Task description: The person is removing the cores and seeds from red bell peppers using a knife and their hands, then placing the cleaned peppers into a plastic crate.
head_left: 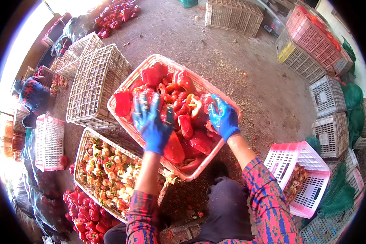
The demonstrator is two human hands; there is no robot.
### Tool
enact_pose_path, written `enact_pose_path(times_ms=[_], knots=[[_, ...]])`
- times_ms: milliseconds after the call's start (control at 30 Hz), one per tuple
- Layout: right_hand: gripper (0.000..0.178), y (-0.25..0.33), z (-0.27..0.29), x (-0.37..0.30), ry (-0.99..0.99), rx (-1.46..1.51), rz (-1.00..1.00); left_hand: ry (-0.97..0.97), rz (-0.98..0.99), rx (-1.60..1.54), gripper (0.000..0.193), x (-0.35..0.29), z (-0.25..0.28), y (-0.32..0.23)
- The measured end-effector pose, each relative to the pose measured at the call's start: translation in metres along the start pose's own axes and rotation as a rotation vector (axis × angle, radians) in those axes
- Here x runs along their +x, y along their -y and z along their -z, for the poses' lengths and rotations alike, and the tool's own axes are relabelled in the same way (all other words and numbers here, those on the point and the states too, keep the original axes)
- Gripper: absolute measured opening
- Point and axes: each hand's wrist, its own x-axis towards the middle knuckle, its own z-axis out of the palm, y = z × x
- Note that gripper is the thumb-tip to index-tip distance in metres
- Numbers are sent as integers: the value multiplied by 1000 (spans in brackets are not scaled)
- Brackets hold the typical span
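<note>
Left hand [152, 126] and right hand [223, 118], gloved in blue, over a pink crate [187, 177] of red peppers [175, 148]
From where I stand, the peppers, some cut open, lie under the left hand's spread fingers and just left of the right hand, which is nearer the rim (whether its bent fingers grip a piece, I can't tell); the crate's long axis slants from far left to near right, beside a weathered crate [114, 143] of pale, green-tufted cores [105, 166], with a tipped pink-and-white crate [280, 162] holding brownish scraps [295, 179]

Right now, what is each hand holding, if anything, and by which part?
The left hand, spread over the peppers, shows no hold; whether the right hand holds one cannot be told.
</note>
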Motion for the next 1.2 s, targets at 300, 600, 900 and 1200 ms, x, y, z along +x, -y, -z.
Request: enact_pose_path(times_ms=[300, 600, 900, 1200], knots=[[35, 12, -66, 16, 44, 406, 37, 257, 118, 168, 67, 71, -104, 51], [45, 58, -77, 90, -19, 19, 85, 106, 44, -175, 59, 88, -34, 106], [57, 83, -155, 113, 454, -254, 168, 239, 199, 209, 65, 76, -106, 173], [34, 54, 9, 58, -205, -156, 196, 293, 90, -366, 75, -33, -2, 89]])
